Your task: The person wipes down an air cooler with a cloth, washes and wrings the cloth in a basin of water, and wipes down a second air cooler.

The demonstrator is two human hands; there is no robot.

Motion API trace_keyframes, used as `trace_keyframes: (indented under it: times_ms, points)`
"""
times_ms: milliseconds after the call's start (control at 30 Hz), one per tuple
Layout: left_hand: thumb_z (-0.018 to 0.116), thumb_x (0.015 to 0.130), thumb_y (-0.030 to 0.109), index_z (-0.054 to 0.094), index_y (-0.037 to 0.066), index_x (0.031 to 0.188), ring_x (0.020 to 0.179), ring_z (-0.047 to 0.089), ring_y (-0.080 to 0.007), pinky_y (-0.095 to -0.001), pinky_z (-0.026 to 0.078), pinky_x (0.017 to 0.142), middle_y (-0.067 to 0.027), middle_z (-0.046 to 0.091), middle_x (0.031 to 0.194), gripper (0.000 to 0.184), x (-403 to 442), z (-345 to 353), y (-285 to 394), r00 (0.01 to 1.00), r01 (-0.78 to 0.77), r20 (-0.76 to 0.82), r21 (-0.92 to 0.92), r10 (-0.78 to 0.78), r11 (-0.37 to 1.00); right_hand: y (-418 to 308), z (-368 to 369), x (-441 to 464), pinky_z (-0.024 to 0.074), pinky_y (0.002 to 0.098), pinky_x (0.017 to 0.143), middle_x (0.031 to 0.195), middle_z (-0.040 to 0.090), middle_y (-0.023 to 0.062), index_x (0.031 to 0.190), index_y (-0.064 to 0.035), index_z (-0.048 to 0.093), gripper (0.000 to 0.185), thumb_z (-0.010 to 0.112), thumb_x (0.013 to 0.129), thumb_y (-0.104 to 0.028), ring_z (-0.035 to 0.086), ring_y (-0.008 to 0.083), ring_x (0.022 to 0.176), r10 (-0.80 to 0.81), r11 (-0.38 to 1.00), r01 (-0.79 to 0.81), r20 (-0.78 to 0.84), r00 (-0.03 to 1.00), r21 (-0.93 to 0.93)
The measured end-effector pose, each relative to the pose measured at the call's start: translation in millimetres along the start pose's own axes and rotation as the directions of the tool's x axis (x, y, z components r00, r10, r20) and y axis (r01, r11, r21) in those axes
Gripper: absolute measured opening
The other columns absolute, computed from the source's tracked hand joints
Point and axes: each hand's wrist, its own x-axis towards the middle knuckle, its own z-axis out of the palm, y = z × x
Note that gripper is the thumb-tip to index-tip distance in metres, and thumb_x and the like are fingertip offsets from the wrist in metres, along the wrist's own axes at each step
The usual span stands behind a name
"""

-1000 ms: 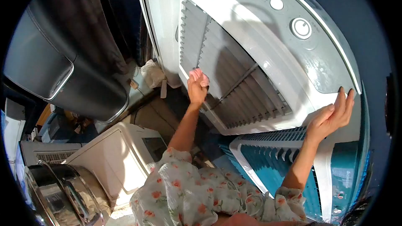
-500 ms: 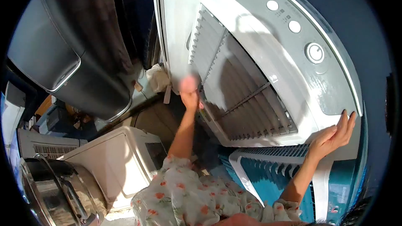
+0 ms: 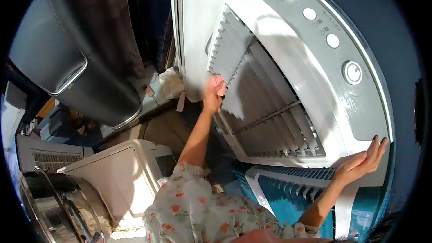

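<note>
Shows smooth, glossy plastic on the white housing (image 3: 321,96), a sheen on the grey control panel (image 3: 371,114), duller slats (image 3: 272,83). Looks like crumpled cloth in the pink rag (image 3: 218,83), thin crinkled fabric in the floral top (image 3: 193,202), and polished metal on the cylinder (image 3: 90,198).

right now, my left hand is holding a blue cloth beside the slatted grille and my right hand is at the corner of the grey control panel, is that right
The colour is wrong: the head view shows a pink cloth in the left hand, beside the slatted grille. The right hand is at the control panel's corner, as stated.
</note>
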Motion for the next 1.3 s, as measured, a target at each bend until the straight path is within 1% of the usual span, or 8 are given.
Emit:
trace_keyframes:
  times_ms: [233,367,433,467,667,867,1033,1300]
  points:
    - [0.048,0.079,0.0,0.056,0.003,0.087,0.071,0.051,-0.016,-0.0269,0.043,0.065,-0.0046,0.054,0.079,0.012,0.8,-28.3,8.4,0.988,0.08,-0.132,0.032,-0.075,0.996,-2.4,-10.6,3.0,0.0315,0.0415,0.103,0.134,0.041,0.0149,0.122,-0.0078,0.053,0.034,0.037,0.092,-0.016,0.039,0.0299,0.123,0.045,0.998,-0.048,0.071,0.996,0.042]
    - [0.041,0.088,0.014,0.051,0.006,0.088,0.064,0.048,-0.0154,-0.0258,0.042,0.058,-0.0031,0.051,0.074,0.013,39.8,-25.8,-75.6,0.94,-0.124,-0.151,0.682,0.305,0.721,-9.3,-13.5,4.8,0.0322,0.0397,0.1,0.133,0.044,0.0119,0.12,-0.0081,0.054,0.032,0.04,0.092,-0.014,0.04,0.0273,0.122,0.072,0.997,-0.069,0.076,0.994,-0.04]
    - [0.042,0.091,0.019,0.051,0.005,0.091,0.061,0.051,-0.0196,-0.0286,0.042,0.052,-0.007,0.054,0.077,0.017,57.4,-30.6,13.5,0.917,0.393,-0.145,0.187,-0.371,0.9,-7.2,-6.9,2.4,0.0325,0.039,0.099,0.131,0.046,0.0112,0.119,-0.0054,0.054,0.032,0.038,0.093,-0.014,0.04,0.0267,0.122,-0.018,0.985,0.022,0.027,0.999,-0.169]
    - [0.042,0.091,0.02,0.052,0.005,0.093,0.06,0.051,-0.0201,-0.0288,0.041,0.051,-0.0083,0.054,0.079,0.018,62.7,-31.5,14.7,0.913,0.408,-0.088,0.204,-0.399,0.89,-6.0,-3.7,0.9,0.0321,0.0396,0.101,0.131,0.046,0.0119,0.118,-0.0044,0.054,0.031,0.038,0.093,-0.013,0.04,0.0274,0.123,-0.02,0.988,0.02,0.004,1.0,-0.152]
    - [0.055,0.079,0.007,0.061,0.011,0.095,0.069,0.047,-0.0212,-0.0307,0.042,0.061,-0.0104,0.05,0.087,0.017,6.2,2.5,-60.5,0.938,-0.128,-0.147,0.694,0.313,0.708,5.6,6.9,-4.5,0.0319,0.0429,0.105,0.129,0.047,0.0129,0.115,-0.004,0.054,0.033,0.032,0.095,-0.02,0.038,0.028,0.125,-0.053,0.996,0.05,-0.054,0.997,-0.069]
    - [0.055,0.067,-0.005,0.058,0.022,0.119,0.101,0.045,-0.0385,-0.0411,0.038,0.092,-0.0199,0.049,0.107,0.059,-10.0,-16.3,-73.9,0.995,0.039,0.088,-0.024,-0.037,0.999,13.4,11.5,-6.0,0.0396,0.0477,0.097,0.127,0.05,0.0148,0.113,-0.005,0.056,0.034,0.037,0.095,-0.026,0.046,0.0315,0.119,-0.087,0.996,0.084,-0.108,0.99,-0.032]
    - [0.054,0.068,-0.006,0.062,0.022,0.114,0.095,0.046,-0.0355,-0.0366,0.042,0.086,-0.0173,0.05,0.109,0.055,30.7,-17.3,-52.0,0.978,0.161,0.008,0.605,-0.208,0.78,23.2,11.5,-7.9,0.0414,0.0491,0.094,0.126,0.052,0.0134,0.112,-0.0066,0.058,0.037,0.037,0.095,-0.031,0.048,0.0314,0.117,-0.162,0.981,0.149,-0.106,0.981,-0.122]
    - [0.051,0.07,0.004,0.054,0.009,0.085,0.077,0.05,-0.0307,-0.036,0.041,0.07,-0.0112,0.05,0.083,0.016,-18.7,-5.3,-85.2,0.968,-0.245,0.042,0.362,0.247,0.9,23.3,11.2,-9.9,0.0414,0.0474,0.094,0.123,0.054,0.012,0.113,-0.0072,0.059,0.041,0.035,0.094,-0.036,0.048,0.0294,0.116,-0.137,0.983,0.12,-0.113,0.984,-0.141]
